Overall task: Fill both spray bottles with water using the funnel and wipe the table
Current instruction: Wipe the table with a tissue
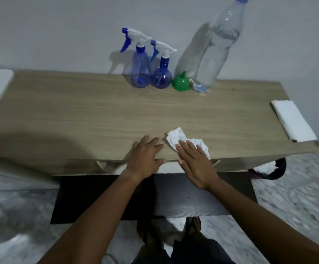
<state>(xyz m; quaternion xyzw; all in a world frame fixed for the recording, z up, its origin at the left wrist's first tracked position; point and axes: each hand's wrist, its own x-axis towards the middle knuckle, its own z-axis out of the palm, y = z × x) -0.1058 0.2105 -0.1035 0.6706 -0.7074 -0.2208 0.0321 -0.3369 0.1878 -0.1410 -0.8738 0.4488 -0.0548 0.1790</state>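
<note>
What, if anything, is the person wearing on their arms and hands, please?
Nothing visible: the left hand and the right hand are bare, with no gloves, rings, watch or bracelet, and no sleeve shows on either arm within the frame.

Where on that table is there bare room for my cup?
Bare: the left half of the table, and the middle band between the back row and the hands. Crowded: the back edge, where tall spray bottle, round spray bottle, funnel and water bottle stand close; the front, with left hand beside right hand pressing the tissue; white stack at far right.
</note>
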